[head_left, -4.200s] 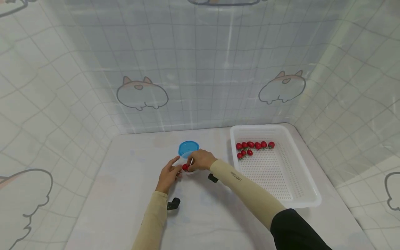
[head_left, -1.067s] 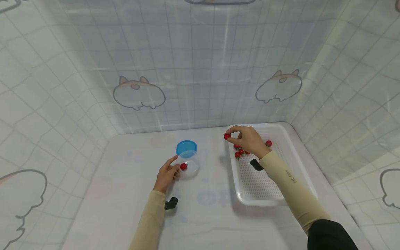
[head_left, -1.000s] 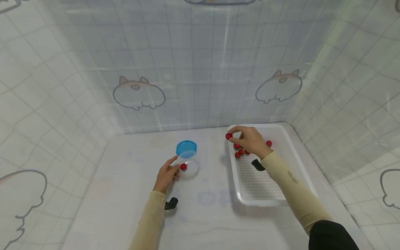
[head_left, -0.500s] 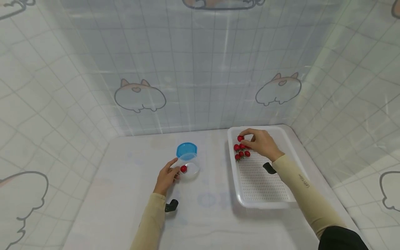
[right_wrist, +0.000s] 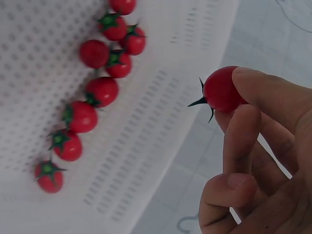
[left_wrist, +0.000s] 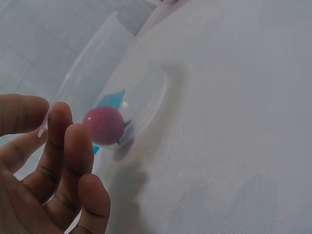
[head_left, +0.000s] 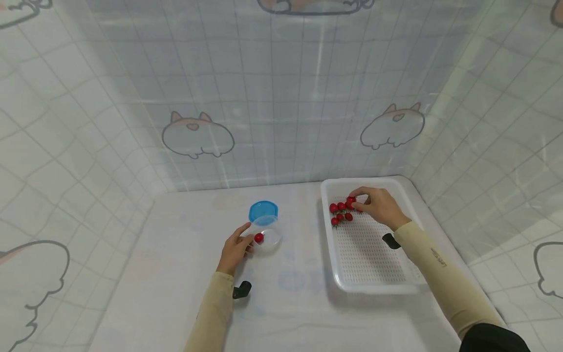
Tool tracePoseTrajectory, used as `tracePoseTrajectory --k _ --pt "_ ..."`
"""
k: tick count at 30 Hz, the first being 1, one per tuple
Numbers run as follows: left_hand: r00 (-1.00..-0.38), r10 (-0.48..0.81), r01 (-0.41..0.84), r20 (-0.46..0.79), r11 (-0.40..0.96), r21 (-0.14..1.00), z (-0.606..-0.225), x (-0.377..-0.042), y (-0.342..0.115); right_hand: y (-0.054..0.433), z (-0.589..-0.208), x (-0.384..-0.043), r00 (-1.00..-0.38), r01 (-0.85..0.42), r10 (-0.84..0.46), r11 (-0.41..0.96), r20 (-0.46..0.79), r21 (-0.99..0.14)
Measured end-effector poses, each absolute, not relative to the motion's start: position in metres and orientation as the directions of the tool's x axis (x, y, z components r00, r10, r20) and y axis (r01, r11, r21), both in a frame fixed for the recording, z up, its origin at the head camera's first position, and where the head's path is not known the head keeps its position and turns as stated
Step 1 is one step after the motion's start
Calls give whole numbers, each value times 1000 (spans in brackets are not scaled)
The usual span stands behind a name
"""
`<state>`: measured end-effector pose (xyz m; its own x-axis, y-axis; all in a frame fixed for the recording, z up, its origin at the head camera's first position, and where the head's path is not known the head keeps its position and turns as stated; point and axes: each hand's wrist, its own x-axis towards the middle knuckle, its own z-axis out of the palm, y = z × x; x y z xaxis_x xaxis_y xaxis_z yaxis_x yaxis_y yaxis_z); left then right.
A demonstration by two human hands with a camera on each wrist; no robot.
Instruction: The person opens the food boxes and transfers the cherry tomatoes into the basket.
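My left hand (head_left: 234, 249) pinches the rim of a clear plastic cup (left_wrist: 156, 105) between thumb and fingers. The cup tilts on the table, and one red cherry tomato (head_left: 259, 238) lies inside it. My right hand (head_left: 379, 205) is over the left back part of a white perforated basket (head_left: 332, 259). Between its thumb and fingertips it pinches another cherry tomato (right_wrist: 223, 89), whose green stem points away from the palm. Several more cherry tomatoes (right_wrist: 82, 117) sit in rows on the basket floor; in the head view my right hand hides some of them.
A blue round lid (head_left: 263, 210) lies on the table just behind the cup. The basket fills the table's right back part, with its raised rim facing the hands. Patterned sheeting (head_left: 286, 122) walls the table at the back and sides.
My right hand has gone from the cup to the basket with a cherry tomato, then shifted right over the rows there. My left hand has kept its place at the cup.
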<state>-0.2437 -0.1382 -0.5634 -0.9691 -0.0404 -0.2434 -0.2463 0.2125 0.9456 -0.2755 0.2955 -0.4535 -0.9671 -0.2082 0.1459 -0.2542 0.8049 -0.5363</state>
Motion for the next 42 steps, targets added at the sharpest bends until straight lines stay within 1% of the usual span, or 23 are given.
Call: tracePoseTrajectory --k 4,10,13,21,27,30,36,42 --pt "-974 -42 -229 -225 205 952 -564 -243 -138 302 -461 -277 -970 -244 -203 812 136 -529" --pt "-974 -38 -225 -222 212 951 -565 -244 -138 308 -468 -279 -980 -196 -191 840 63 -505" --pt "-975 -36 -223 -220 216 951 -564 -243 -138 309 -472 -280 -981 -188 -189 850 48 -492" --pt "-966 -52 -258 -253 202 945 -560 -242 -137 312 -486 -287 -980 -173 -197 868 -2 -465" --pt "-966 -52 -258 -252 203 945 -559 -242 -136 314 -496 -292 -979 -168 -203 887 -34 -431" --pt "-966 -51 -257 -252 201 945 -560 -241 -136 314 -500 -294 -978 -167 -205 888 -42 -429" --pt "-967 -50 -256 -251 197 946 -559 -240 -137 314 -507 -294 -970 -206 -240 892 -35 -403" --pt "-969 -50 -247 -242 201 948 -560 -240 -136 311 -512 -293 -970 -202 -237 895 -42 -398"
